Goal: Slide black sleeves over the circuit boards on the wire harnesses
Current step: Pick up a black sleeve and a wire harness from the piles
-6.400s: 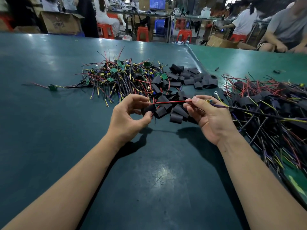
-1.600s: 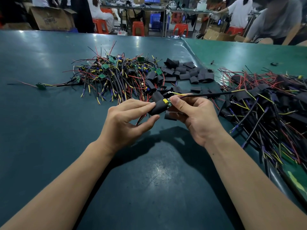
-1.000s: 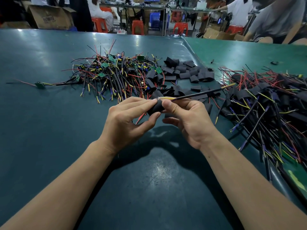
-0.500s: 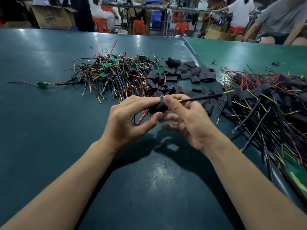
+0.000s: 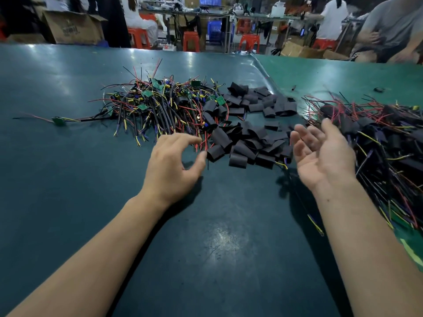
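Both bare forearms reach forward from the lower corners, well apart. The left hand point(image 5: 170, 164) lies back-up, its fingers point(image 5: 183, 139) loosely curved forward and the thumb spread out to the right, holding nothing. The right hand point(image 5: 325, 154) is turned palm up and inward, fingers point(image 5: 304, 138) relaxed and slightly spread, somewhat blurred, with nothing in it.

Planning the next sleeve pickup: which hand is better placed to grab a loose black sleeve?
Left. The left hand hovers, fingers apart, its thumb beside a loose black sleeve; the right hand is open, palm up.
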### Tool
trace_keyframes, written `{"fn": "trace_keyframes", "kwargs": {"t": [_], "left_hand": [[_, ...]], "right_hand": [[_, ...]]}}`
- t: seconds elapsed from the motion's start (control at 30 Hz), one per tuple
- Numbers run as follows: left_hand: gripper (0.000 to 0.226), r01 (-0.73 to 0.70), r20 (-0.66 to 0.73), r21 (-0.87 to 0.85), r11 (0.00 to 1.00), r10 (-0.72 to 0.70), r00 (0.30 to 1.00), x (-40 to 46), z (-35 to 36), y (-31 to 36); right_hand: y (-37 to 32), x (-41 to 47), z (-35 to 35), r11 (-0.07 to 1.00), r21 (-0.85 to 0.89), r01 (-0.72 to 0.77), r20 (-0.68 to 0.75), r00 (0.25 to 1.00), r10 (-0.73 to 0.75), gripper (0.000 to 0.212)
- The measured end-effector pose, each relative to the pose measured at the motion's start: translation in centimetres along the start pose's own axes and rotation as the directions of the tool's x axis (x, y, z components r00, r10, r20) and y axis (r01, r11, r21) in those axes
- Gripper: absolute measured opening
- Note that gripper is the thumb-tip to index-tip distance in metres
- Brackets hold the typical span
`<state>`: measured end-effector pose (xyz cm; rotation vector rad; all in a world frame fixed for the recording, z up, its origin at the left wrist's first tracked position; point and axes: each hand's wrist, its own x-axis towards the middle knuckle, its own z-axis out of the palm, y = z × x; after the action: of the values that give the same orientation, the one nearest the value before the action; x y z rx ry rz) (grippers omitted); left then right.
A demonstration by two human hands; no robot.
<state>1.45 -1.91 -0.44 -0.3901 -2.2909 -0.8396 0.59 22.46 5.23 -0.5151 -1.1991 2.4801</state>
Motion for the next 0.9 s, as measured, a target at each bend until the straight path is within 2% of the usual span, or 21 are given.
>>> {"fn": "trace_keyframes", "kwargs": {"t": [0.07,0.17,0.3,0.47,0.53,0.63,0.7,0.77,0.83,0.9], "left_hand": [[0.023,0.049,0.099,0.018,0.999,-0.051,0.994,-0.1,0.2,-0.3],[0.020,0.075,0.128,0.029,0.997,-0.078,0.989,-0.2,0.1,-0.3],[0.019,0.179,0.195,0.167,0.970,-0.211,0.958,0.1,0.2,-0.9],[0.022,0.247,0.143,0.128,0.961,-0.264,0.954,0.2,0.1,-0.8],[0.016,0.246,0.112,0.106,0.963,-0.258,0.960,0.3,0.0,-0.6],[0.016,0.253,0.025,0.172,0.952,-0.261,0.965,0.4,-0.2,-1.2],[0.027,0.293,0.052,0.238,0.926,-0.314,0.948,0.4,-0.2,-1.7],[0.038,0.308,0.147,0.336,0.890,-0.372,0.917,0.3,0.0,-1.8],[0.038,0.302,0.200,0.407,0.862,-0.407,0.891,0.2,0.2,-2.1],[0.033,0.328,0.171,0.381,0.864,-0.415,0.894,0.4,0.3,-2.2]], "right_hand": [[0.3,0.1,0.0,0.998,-0.057,-0.031,0.015,0.999,0.032,0.018],[1.4,-0.3,0.6,0.980,-0.198,0.008,0.085,0.996,0.009,0.010],[2.7,-0.9,1.2,0.930,-0.364,0.057,0.175,0.985,0.009,0.010],[3.8,-1.1,1.3,0.901,-0.430,0.066,0.217,0.976,0.032,0.012],[3.8,-1.0,1.2,0.896,-0.437,0.081,0.221,0.975,0.019,0.012],[3.8,-0.9,1.1,0.890,-0.445,0.103,0.223,0.975,0.000,0.012],[3.9,-0.8,1.0,0.885,-0.451,0.115,0.232,0.973,-0.009,0.012],[4.1,-0.9,1.0,0.864,-0.482,0.149,0.247,0.969,-0.029,0.013],[4.4,-1.1,1.0,0.837,-0.516,0.184,0.269,0.962,-0.046,0.013],[4.8,-1.3,1.0,0.823,-0.533,0.195,0.288,0.957,-0.040,0.013]]}}
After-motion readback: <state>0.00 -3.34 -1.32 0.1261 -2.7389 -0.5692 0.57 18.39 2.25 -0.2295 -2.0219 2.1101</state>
